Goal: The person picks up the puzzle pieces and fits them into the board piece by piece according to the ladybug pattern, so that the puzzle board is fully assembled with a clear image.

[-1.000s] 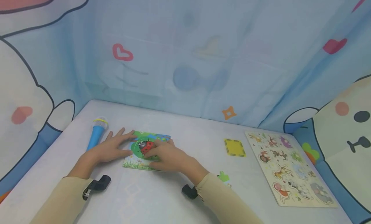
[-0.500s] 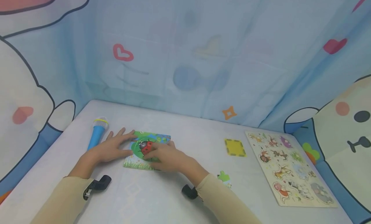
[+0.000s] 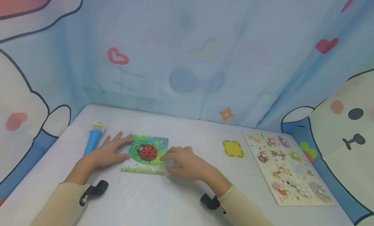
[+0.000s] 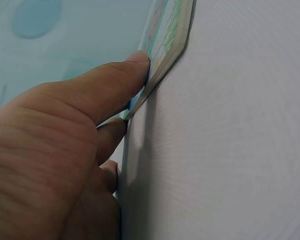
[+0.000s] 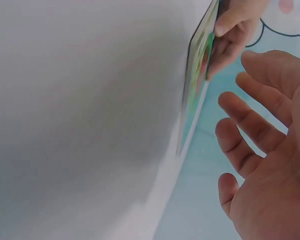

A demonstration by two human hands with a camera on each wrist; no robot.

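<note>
Hands at the ladybug puzzle [image 3: 146, 154]
Left hand [image 3: 108, 152] fingers lie flat on its edge; right hand [image 3: 187, 166] is open just beside, ready to press.

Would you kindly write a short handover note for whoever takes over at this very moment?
Left hand: open, fingers flat, touching the left edge of the ladybird puzzle.
Right hand: open, holding nothing, at the puzzle's right edge.
Things: the puzzle lies flat on the table, its ladybird picture looking whole. One loose green piece peeks out beyond the right wrist. Blue toy microphone to the left; yellow square and animal peg board to the right.
Done: the ladybird picture seems assembled.
Left: possibly that green piece; where it belongs cannot be told.
</note>
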